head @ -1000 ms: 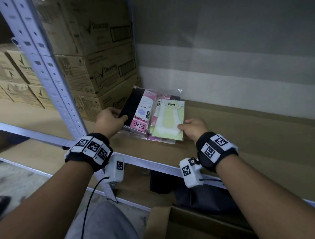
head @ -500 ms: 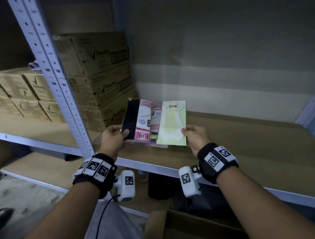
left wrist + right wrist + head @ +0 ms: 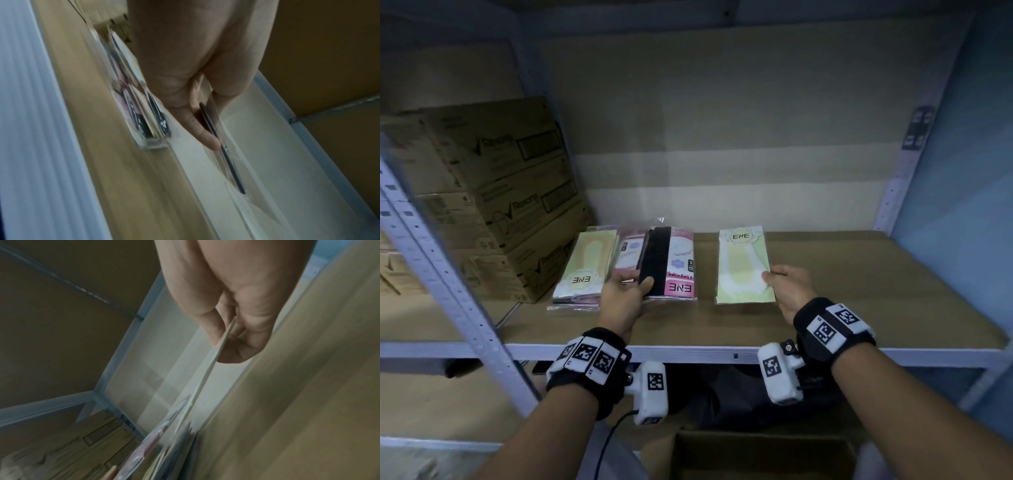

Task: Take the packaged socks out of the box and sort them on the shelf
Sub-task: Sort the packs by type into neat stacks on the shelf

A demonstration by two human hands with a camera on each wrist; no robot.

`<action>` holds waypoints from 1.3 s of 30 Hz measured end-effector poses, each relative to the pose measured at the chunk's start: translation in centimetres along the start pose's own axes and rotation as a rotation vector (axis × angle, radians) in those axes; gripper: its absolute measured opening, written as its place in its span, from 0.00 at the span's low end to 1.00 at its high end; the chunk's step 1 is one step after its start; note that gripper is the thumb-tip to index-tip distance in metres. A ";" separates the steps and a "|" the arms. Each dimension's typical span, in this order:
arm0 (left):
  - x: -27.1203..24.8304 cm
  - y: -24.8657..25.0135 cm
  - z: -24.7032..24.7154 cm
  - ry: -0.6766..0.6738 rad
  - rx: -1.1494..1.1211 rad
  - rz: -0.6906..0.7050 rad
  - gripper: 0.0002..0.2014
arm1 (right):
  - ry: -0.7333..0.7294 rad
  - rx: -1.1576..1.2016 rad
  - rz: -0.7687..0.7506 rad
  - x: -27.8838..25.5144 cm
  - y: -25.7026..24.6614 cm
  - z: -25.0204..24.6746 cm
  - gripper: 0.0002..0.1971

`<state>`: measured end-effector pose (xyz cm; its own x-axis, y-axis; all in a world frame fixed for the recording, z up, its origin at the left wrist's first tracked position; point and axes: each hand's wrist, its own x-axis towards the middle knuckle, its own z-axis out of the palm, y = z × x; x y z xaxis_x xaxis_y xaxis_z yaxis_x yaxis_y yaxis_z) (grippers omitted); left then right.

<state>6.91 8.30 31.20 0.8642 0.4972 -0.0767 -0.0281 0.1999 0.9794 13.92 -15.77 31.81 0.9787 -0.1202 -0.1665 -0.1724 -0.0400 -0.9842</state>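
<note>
My left hand (image 3: 631, 294) pinches the near edge of a black-and-pink sock pack (image 3: 669, 263), thumb on top; the left wrist view shows that pack (image 3: 224, 151) edge-on between thumb and finger. Beside it on the left, a stack topped by a yellow-green sock pack (image 3: 587, 263) lies on the brown shelf (image 3: 859, 284). My right hand (image 3: 789, 284) pinches the right edge of another yellow-green pack (image 3: 744, 265), held apart to the right. The right wrist view shows this thin pack (image 3: 207, 369) between thumb and fingers.
Stacked cardboard cartons (image 3: 510, 192) fill the shelf's left end behind a grey perforated upright (image 3: 448, 284). Below the shelf's front rail (image 3: 705, 353) an open cardboard box (image 3: 756, 452) stands. A blue wall (image 3: 962, 188) closes the right side.
The packs held together as one bundle have been split. My right hand carried the yellow-green pack rightward; my left keeps the black-and-pink pack, and a stack now lies at the left.
</note>
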 end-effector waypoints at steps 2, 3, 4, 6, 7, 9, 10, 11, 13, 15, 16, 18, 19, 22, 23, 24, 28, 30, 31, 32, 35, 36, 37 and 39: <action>0.1 -0.7 2.4 -0.020 0.035 0.005 0.11 | 0.034 -0.002 -0.001 0.5 0.0 -2.6 0.14; 0.0 -1.1 3.6 -0.033 0.044 0.010 0.13 | 0.051 -0.001 0.000 0.7 0.1 -3.8 0.14; -0.1 -1.3 4.8 -0.048 0.037 0.013 0.14 | 0.071 -0.001 -0.002 1.0 0.1 -5.1 0.14; -0.4 -1.7 7.3 -0.073 0.014 0.008 0.14 | 0.119 0.000 -0.015 1.5 0.2 -7.5 0.14; -0.7 -1.9 8.5 -0.086 0.011 0.002 0.13 | 0.151 0.001 -0.019 1.8 0.2 -8.7 0.15; -1.1 -2.3 11.0 -0.123 0.011 -0.014 0.11 | 0.214 0.006 -0.029 2.4 0.2 -11.0 0.16; -1.3 -2.6 12.2 -0.142 0.008 -0.025 0.11 | 0.239 0.007 -0.034 2.7 0.2 -12.2 0.16; -1.5 -2.8 13.4 -0.160 0.006 -0.037 0.11 | 0.258 0.004 -0.034 2.9 0.2 -13.4 0.15; -2.2 -3.4 15.6 -0.198 -0.001 -0.054 0.11 | 0.290 0.002 -0.031 3.3 0.4 -15.7 0.14; -3.1 -4.0 17.4 -0.239 -0.007 -0.062 0.10 | 0.335 0.001 -0.022 3.4 0.8 -17.9 0.15; -3.4 -4.3 18.2 -0.256 -0.010 -0.066 0.10 | 0.357 -0.006 -0.019 3.5 1.0 -18.8 0.15; -4.0 -5.1 19.5 -0.278 -0.012 -0.077 0.10 | 0.400 -0.003 -0.013 3.7 1.4 -20.6 0.15; -4.1 -5.5 20.0 -0.285 -0.004 -0.083 0.10 | 0.413 -0.004 -0.011 3.8 1.7 -21.3 0.15; -4.4 -6.4 21.4 -0.304 0.023 -0.090 0.11 | 0.443 -0.035 -0.005 3.7 2.2 -23.0 0.16; -4.4 -6.7 21.7 -0.307 0.028 -0.094 0.11 | 0.448 -0.039 0.002 3.8 2.5 -23.5 0.16; -4.5 -6.9 22.1 -0.313 0.026 -0.098 0.11 | 0.459 -0.047 0.003 4.0 2.8 -23.8 0.16; -4.2 -7.8 22.8 -0.315 0.052 -0.110 0.12 | 0.489 -0.107 0.040 5.1 3.5 -24.9 0.15; -4.1 -8.3 23.1 -0.307 0.069 -0.114 0.13 | 0.488 -0.131 0.047 5.6 3.6 -25.3 0.15; -4.1 -8.4 23.3 -0.307 0.065 -0.118 0.13 | 0.481 -0.148 0.054 5.9 3.6 -25.4 0.15; -4.3 -8.3 23.3 -0.309 0.056 -0.124 0.13 | 0.473 -0.173 0.061 6.2 3.5 -25.4 0.15; -4.4 -8.3 23.3 -0.324 0.018 -0.157 0.14 | 0.482 -0.260 0.081 6.9 3.8 -25.7 0.13; -4.6 -8.1 23.2 -0.331 0.005 -0.165 0.15 | 0.483 -0.285 0.079 6.9 3.9 -25.7 0.13; -4.5 -8.1 23.0 -0.335 -0.004 -0.174 0.15 | 0.487 -0.306 0.078 6.9 4.0 -25.7 0.12; -4.3 -8.1 22.7 -0.339 -0.013 -0.188 0.16 | 0.502 -0.371 0.064 6.8 4.1 -25.7 0.12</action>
<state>14.83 -14.62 27.83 0.9719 0.1435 -0.1868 0.1426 0.2727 0.9515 16.97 -42.19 28.21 0.8090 -0.5813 -0.0872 -0.3443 -0.3484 -0.8718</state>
